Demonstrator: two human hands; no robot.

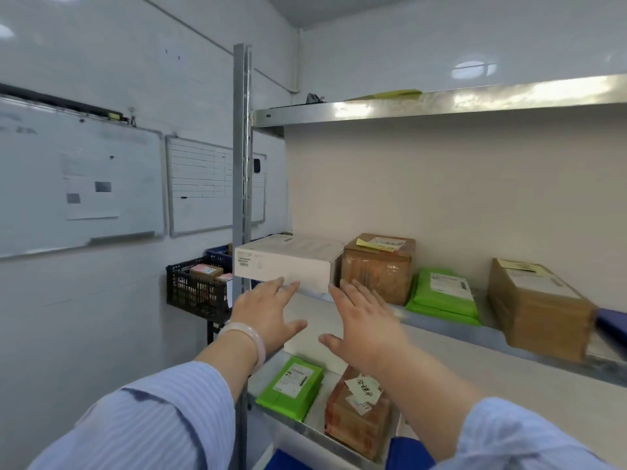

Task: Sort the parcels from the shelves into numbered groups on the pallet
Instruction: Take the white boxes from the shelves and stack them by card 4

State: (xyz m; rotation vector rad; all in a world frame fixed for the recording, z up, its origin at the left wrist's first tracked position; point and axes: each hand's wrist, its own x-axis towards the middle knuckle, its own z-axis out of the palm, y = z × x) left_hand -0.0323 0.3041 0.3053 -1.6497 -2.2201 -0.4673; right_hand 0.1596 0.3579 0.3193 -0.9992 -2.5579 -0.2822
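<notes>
A flat white box (288,261) lies at the left end of the middle steel shelf (441,325). My left hand (268,313) and my right hand (364,322) are both raised in front of it with fingers spread, holding nothing. The left fingertips are at the box's lower front edge. To the box's right stand a taped brown carton (378,269), green mailers (442,295) and a larger brown carton (539,308). On the lower shelf lie a green mailer (291,386) and a brown parcel (356,415) with a handwritten note.
A steel upright post (241,164) stands just left of the white box. Behind it a black crate (195,290) holds small parcels. Whiteboards (78,178) hang on the left wall. The top shelf (441,105) carries a yellow envelope. Blue bins (288,461) sit below.
</notes>
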